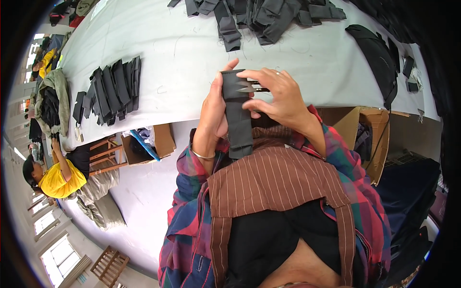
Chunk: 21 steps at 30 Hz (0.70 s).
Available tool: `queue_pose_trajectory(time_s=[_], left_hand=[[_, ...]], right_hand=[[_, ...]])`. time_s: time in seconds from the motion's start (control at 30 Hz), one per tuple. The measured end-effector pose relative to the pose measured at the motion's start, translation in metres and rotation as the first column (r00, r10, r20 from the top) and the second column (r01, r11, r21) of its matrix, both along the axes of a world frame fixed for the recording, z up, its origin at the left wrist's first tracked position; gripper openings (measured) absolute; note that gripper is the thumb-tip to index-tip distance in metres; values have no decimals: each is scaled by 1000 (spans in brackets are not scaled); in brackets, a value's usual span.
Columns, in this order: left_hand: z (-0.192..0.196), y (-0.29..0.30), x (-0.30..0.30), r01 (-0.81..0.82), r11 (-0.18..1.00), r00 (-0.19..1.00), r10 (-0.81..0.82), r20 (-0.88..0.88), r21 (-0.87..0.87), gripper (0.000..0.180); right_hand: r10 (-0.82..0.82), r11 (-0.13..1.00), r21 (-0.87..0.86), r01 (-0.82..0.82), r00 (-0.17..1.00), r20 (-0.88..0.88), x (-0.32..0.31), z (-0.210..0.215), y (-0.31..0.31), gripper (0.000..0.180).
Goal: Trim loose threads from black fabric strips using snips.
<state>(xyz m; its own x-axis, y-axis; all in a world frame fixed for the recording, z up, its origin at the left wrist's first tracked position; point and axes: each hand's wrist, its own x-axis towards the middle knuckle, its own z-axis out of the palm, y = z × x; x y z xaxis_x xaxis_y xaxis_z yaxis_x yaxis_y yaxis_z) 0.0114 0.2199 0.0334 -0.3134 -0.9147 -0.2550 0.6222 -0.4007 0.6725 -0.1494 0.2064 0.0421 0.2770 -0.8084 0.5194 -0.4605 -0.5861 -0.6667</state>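
Observation:
A dark grey fabric strip [238, 122] hangs upright in front of my chest, over the table's near edge. My left hand [214, 106] grips it along its left side, the thumb lying near its top. In my right hand [283, 93] is a pair of small thread snips [250, 90], the pointed blades apart and lying across the strip's upper part. The right fingertips reach the strip's top right edge, while the thumb sits lower beside it. Part of the left fingers is hidden behind the cloth.
A heap of grey strips [269, 19] lies at the table's far side, with a row of strips [113, 91] at left. A black bag-like piece [374, 60] lies at right. Cardboard boxes [164, 140] stand below the edge. A person in yellow [62, 180] works at far left.

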Motion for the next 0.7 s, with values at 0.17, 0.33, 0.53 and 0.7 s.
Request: queue_pose_trajectory(time_s=[0.17,0.33,0.53,0.7], left_hand=[[-8,-1,-4,50,992,991,-35,-126,114,53],[-15,1,1,59,993,987,-41,-158,106,50],[5,8,6,-28,997,998,32,50,-77,48],[9,0,26,-52,971,936,128,327,-232,61]], right_hand=[[67,990,129,-65,998,-14,-1,-8,-28,20],[-21,828,493,-266,865,502,0,-13,-43,9],[-49,709,487,-510,653,756,-14,-4,-36,12],[-79,472,443,-762,463,883,-24,-6,-21,21]])
